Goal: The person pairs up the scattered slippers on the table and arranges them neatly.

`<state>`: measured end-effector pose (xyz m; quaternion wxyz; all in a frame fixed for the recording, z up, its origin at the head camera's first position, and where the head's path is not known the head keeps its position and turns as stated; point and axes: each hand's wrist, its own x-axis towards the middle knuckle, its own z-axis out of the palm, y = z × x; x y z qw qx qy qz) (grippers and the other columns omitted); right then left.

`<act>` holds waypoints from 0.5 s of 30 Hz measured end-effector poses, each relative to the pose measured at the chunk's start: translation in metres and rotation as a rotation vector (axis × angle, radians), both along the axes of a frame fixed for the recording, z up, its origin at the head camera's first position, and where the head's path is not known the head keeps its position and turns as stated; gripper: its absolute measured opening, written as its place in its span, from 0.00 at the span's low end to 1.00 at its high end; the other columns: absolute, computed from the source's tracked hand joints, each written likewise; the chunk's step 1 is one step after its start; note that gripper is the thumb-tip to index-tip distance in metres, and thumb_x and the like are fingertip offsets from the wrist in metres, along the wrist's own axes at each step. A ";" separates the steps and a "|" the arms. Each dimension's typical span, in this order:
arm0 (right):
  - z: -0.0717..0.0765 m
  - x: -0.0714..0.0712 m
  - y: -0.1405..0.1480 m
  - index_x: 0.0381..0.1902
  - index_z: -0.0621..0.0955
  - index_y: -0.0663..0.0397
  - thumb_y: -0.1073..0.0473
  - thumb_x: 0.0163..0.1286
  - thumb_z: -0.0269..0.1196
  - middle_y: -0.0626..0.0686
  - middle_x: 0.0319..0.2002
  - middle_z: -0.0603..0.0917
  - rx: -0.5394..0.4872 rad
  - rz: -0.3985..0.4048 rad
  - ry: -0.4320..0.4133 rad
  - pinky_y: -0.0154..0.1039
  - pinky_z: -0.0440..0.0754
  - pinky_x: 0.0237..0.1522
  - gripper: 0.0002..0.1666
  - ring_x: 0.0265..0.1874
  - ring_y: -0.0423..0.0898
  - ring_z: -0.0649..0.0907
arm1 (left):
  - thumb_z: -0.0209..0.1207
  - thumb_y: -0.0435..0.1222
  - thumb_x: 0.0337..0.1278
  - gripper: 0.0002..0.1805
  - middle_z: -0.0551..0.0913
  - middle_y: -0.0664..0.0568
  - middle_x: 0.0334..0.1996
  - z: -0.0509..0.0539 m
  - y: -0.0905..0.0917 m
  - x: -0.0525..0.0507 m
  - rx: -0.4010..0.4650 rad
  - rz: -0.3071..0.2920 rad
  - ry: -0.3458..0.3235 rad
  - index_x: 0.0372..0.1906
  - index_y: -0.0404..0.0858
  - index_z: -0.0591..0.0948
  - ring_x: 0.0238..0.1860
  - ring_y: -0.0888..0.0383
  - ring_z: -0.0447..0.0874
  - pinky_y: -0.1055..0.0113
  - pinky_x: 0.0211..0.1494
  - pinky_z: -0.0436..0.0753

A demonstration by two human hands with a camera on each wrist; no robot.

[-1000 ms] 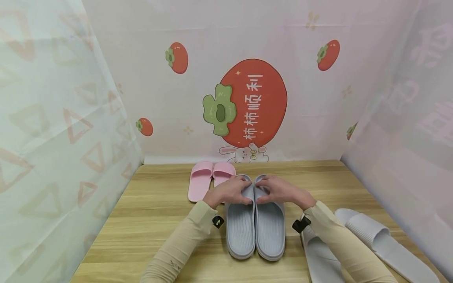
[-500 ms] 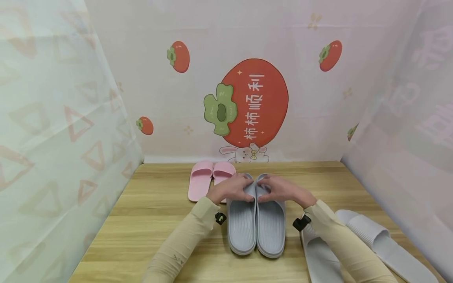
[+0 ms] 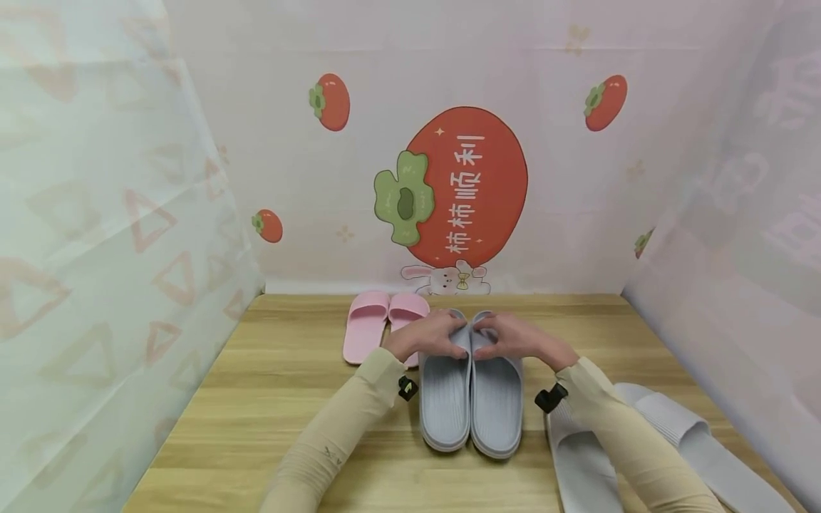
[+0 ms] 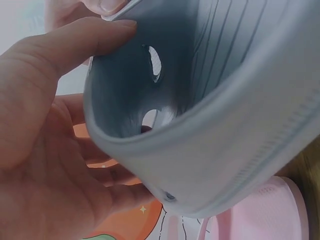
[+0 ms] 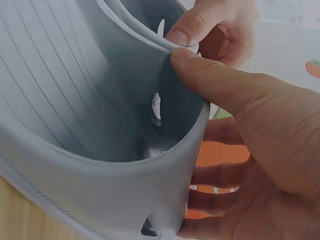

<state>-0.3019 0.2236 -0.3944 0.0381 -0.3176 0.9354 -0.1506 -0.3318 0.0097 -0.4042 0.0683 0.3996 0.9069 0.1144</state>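
Note:
Two blue-grey slippers stand side by side on the wooden surface, toes toward the back wall. My left hand [image 3: 431, 335] grips the strap of the left blue-grey slipper [image 3: 445, 406], and my right hand [image 3: 513, 336] grips the strap of the right blue-grey slipper [image 3: 497, 410]. In the left wrist view, the thumb lies over the edge of the strap [image 4: 215, 160] and the other fingers are behind it. The right wrist view has the right thumb [image 5: 215, 77] on the strap's rim, close to the left thumb. The slippers' inner edges touch.
A pair of pink slippers [image 3: 364, 335] stands just left, partly covered by my left hand. Two pale grey slippers lie apart at the right, one [image 3: 585, 467] under my right forearm, the other [image 3: 721, 456] angled near the right wall. A printed back wall [image 3: 308, 171] closes the surface.
Both hands have moved the blue-grey slippers a little farther toward the back wall, keeping the same grip. The view has shifted slightly. The pink and pale grey pairs have stayed put.

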 end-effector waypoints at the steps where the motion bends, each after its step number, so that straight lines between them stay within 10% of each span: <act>1: 0.000 -0.001 0.001 0.55 0.82 0.60 0.42 0.58 0.71 0.56 0.49 0.84 -0.002 -0.007 0.000 0.41 0.77 0.42 0.35 0.41 0.46 0.78 | 0.65 0.54 0.55 0.38 0.77 0.47 0.62 0.000 0.001 -0.001 0.004 0.000 0.000 0.68 0.40 0.72 0.61 0.54 0.74 0.61 0.65 0.74; 15: 0.004 -0.018 0.007 0.53 0.83 0.59 0.43 0.58 0.72 0.53 0.45 0.85 -0.036 0.016 0.004 0.41 0.77 0.40 0.32 0.38 0.45 0.79 | 0.64 0.51 0.57 0.35 0.78 0.49 0.60 0.005 0.008 -0.018 -0.010 -0.019 -0.008 0.68 0.40 0.73 0.56 0.57 0.76 0.65 0.62 0.75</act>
